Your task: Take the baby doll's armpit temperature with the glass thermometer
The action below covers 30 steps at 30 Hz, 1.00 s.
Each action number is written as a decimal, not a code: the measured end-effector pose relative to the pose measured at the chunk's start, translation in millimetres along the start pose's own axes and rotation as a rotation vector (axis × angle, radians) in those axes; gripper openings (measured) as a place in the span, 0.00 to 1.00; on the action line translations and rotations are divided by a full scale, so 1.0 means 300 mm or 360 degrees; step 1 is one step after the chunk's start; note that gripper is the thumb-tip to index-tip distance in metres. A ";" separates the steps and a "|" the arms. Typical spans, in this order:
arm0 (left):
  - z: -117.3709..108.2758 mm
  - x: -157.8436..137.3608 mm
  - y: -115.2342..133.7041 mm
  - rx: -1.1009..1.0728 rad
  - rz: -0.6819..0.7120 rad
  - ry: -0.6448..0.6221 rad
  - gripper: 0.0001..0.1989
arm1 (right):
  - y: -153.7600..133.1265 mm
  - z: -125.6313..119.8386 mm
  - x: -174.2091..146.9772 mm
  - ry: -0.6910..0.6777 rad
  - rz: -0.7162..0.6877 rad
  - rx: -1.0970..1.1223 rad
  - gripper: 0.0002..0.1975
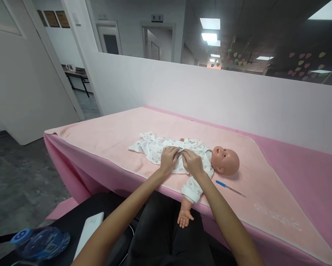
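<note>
A baby doll [229,162] lies on its back with its head to the right, dressed in a white patterned baby outfit [157,146]. Both of my hands are at the front opening of the outfit, fingertips close together. My left hand [169,159] pinches the cloth at the doll's belly. Just to the right, my right hand [192,162] is closed on the opposite edge near the chest. A small green button [203,152] shows near the collar. The doll's near arm [186,212] hangs over the table edge. My fingers cover whatever fastener lies between them.
Under the doll a light pink mat [105,129] covers the table. A blue-capped pen [229,188] lies beside the doll's head. To my left, a water bottle [42,242] and a white power bank [90,229] rest on a black seat [77,214]. A white wall [210,88] stands behind.
</note>
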<state>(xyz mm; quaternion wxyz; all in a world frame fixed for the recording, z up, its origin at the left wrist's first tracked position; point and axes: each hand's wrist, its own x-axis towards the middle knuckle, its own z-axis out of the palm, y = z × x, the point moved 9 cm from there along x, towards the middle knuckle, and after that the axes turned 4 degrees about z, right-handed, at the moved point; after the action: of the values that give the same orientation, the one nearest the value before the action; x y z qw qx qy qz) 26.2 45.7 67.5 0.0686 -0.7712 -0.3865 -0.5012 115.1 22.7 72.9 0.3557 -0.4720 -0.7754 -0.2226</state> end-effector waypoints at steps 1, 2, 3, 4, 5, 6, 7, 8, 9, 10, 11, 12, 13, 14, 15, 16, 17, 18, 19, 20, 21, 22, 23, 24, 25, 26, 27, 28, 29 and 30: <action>-0.001 0.000 -0.001 0.0007 0.0001 0.0006 0.11 | 0.001 0.002 0.003 -0.0008 0.0027 -0.0011 0.11; -0.001 0.001 0.000 0.0017 0.0006 0.0009 0.11 | 0.003 0.005 0.006 -0.0024 0.0055 -0.0028 0.11; -0.001 0.002 0.000 0.0028 0.0015 0.0006 0.12 | 0.007 0.010 0.008 -0.0047 0.0089 -0.0053 0.12; 0.000 0.003 0.002 0.0040 0.0026 0.0000 0.12 | 0.011 0.015 0.009 -0.0074 0.0124 -0.0088 0.12; 0.000 0.003 0.003 0.0051 0.0037 -0.0005 0.12 | 0.015 0.021 0.010 -0.0106 0.0156 -0.0129 0.12; 0.001 0.004 0.004 0.0061 0.0045 -0.0008 0.13 | 0.018 0.027 0.010 -0.0138 0.0183 -0.0171 0.12; 0.002 0.004 0.005 0.0067 0.0053 -0.0010 0.13 | 0.021 0.033 0.010 -0.0171 0.0207 -0.0206 0.11; 0.003 0.004 0.005 0.0070 0.0060 -0.0012 0.14 | 0.023 0.038 0.009 -0.0202 0.0230 -0.0231 0.11; 0.003 0.003 0.006 0.0072 0.0064 -0.0013 0.14 | 0.026 0.042 0.008 -0.0231 0.0255 -0.0242 0.10; 0.005 0.002 0.005 0.0072 0.0066 -0.0016 0.15 | 0.029 0.045 0.007 -0.0256 0.0283 -0.0237 0.10; 0.006 0.001 0.004 0.0074 0.0064 -0.0021 0.15 | 0.033 0.046 0.006 -0.0275 0.0314 -0.0219 0.09; 0.008 0.000 0.002 0.0077 0.0058 -0.0027 0.15 | 0.037 0.045 0.004 -0.0286 0.0346 -0.0189 0.09; 0.009 -0.001 -0.002 0.0082 0.0048 -0.0030 0.16 | 0.041 0.044 0.003 -0.0291 0.0374 -0.0149 0.09; 0.009 -0.002 -0.005 0.0087 0.0035 -0.0031 0.16 | 0.043 0.041 0.001 -0.0287 0.0394 -0.0102 0.09; 0.008 -0.003 -0.010 0.0092 0.0018 -0.0028 0.16 | 0.044 0.037 0.000 -0.0274 0.0404 -0.0050 0.09; 0.006 -0.004 -0.015 0.0095 -0.0001 -0.0019 0.16 | 0.043 0.032 -0.001 -0.0251 0.0405 0.0003 0.09; 0.002 -0.005 -0.019 0.0094 -0.0022 -0.0006 0.16 | 0.042 0.025 -0.002 -0.0216 0.0402 0.0057 0.09; -0.002 -0.006 -0.023 0.0090 -0.0040 0.0009 0.16 | 0.042 0.016 -0.003 -0.0169 0.0401 0.0110 0.09; -0.006 -0.007 -0.025 0.0085 -0.0054 0.0026 0.17 | 0.043 0.006 -0.005 -0.0113 0.0406 0.0161 0.09; -0.012 -0.007 -0.025 0.0078 -0.0061 0.0045 0.17 | 0.045 -0.004 -0.007 -0.0056 0.0418 0.0211 0.09; -0.018 -0.008 -0.021 0.0067 -0.0054 0.0063 0.16 | 0.049 -0.014 -0.008 -0.0002 0.0434 0.0259 0.09; -0.023 -0.007 -0.014 0.0054 -0.0035 0.0080 0.16 | 0.052 -0.022 -0.010 0.0043 0.0451 0.0302 0.09; -0.028 -0.007 -0.004 0.0043 -0.0007 0.0091 0.15 | 0.055 -0.029 -0.011 0.0079 0.0462 0.0337 0.09; -0.032 -0.006 0.007 0.0034 0.0023 0.0094 0.15 | 0.055 -0.034 -0.011 0.0106 0.0465 0.0364 0.09; -0.035 -0.004 0.017 0.0028 0.0047 0.0090 0.14 | 0.055 -0.038 -0.011 0.0130 0.0463 0.0382 0.09; -0.036 -0.003 0.025 0.0024 0.0064 0.0078 0.13 | 0.054 -0.043 -0.010 0.0153 0.0458 0.0393 0.09; -0.036 -0.001 0.031 0.0024 0.0072 0.0062 0.13 | 0.054 -0.047 -0.010 0.0176 0.0454 0.0402 0.09; -0.036 0.001 0.035 0.0023 0.0071 0.0048 0.12 | 0.054 -0.051 -0.010 0.0198 0.0451 0.0412 0.09; -0.035 0.002 0.038 0.0020 0.0072 0.0037 0.12 | 0.055 -0.055 -0.011 0.0222 0.0453 0.0424 0.09; -0.035 0.003 0.041 0.0015 0.0077 0.0031 0.12 | 0.056 -0.059 -0.012 0.0243 0.0456 0.0437 0.09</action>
<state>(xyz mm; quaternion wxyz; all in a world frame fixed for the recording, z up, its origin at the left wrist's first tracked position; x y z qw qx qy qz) 27.0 32.6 76.8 0.0880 -0.7751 -0.3695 -0.5050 137.2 16.4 81.9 0.5025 -0.5061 -0.6942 -0.0971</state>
